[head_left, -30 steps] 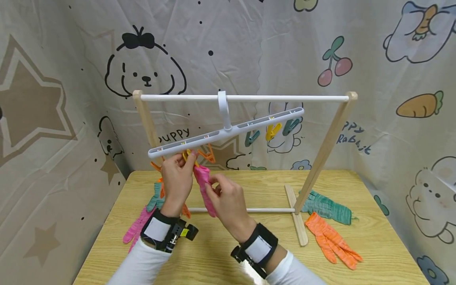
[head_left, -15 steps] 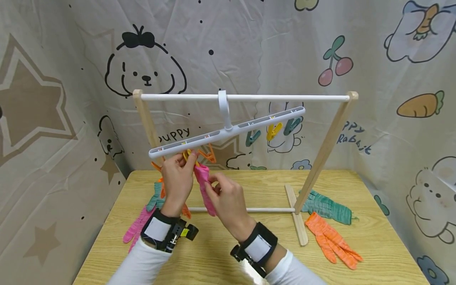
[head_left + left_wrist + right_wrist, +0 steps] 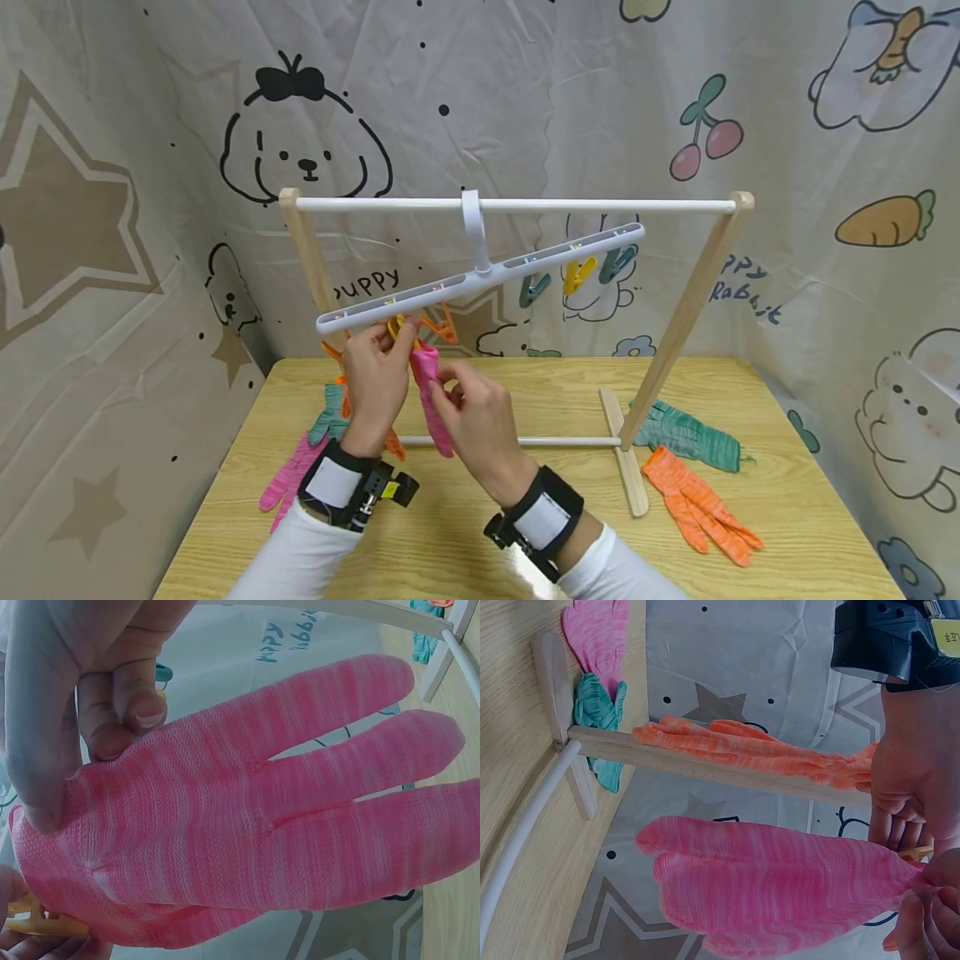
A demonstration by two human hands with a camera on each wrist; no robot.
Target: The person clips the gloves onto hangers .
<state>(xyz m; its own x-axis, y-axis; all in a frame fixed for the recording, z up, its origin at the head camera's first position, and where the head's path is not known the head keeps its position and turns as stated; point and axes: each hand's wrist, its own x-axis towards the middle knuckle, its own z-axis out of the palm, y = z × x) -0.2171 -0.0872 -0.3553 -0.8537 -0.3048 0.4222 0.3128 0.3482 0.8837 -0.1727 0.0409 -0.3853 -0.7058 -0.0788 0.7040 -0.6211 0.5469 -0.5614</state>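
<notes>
A pink knitted glove (image 3: 426,375) hangs below the left half of the white clip hanger (image 3: 450,288). My left hand (image 3: 377,379) pinches a yellow clothespin (image 3: 56,924) at the glove's cuff, just under the hanger bar. My right hand (image 3: 478,417) pinches the side of the same glove (image 3: 225,795) near its cuff, fingers curled. In the right wrist view the pink glove (image 3: 772,885) spreads toward the left, its cuff bunched between both hands. An orange glove (image 3: 742,754) hangs beside it, partly hidden behind my left hand in the head view.
The hanger tilts, left end low, from the rack's white rod (image 3: 600,205). Teal clothespins (image 3: 535,290) and a yellow clothespin (image 3: 579,275) dangle on its right half. A teal glove (image 3: 686,435) and an orange glove (image 3: 697,504) lie right; pink (image 3: 292,475) and teal gloves lie left.
The hanger and both hands have shifted very slightly to the right. Both hands keep the same hold on the clothespin and the pink glove.
</notes>
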